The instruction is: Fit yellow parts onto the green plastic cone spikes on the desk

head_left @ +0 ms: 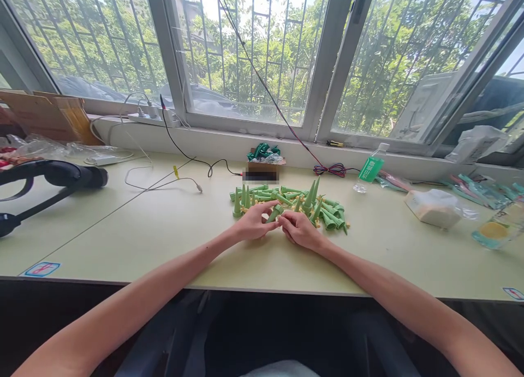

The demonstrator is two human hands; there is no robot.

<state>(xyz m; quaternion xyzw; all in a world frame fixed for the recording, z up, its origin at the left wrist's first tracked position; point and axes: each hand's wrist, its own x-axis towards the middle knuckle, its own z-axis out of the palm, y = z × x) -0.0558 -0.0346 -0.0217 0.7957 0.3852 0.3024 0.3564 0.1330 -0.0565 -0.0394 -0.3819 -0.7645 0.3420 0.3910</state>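
My left hand is closed around a green plastic cone, which is tilted with its wide end up and to the right. Close beside it, my right hand has its thumb and fingers pinched together near the cone. Whatever those fingertips hold is too small to make out. Just beyond both hands lies a heap of similar green cones, most on their sides. Several stand upright, among them a tall cone and one at the left. Small yellow pieces are scattered between them.
Behind the heap sits a small cardboard box with green items. To the right are a water bottle, a tissue pack and a clear container. A black headset and a cable lie left.
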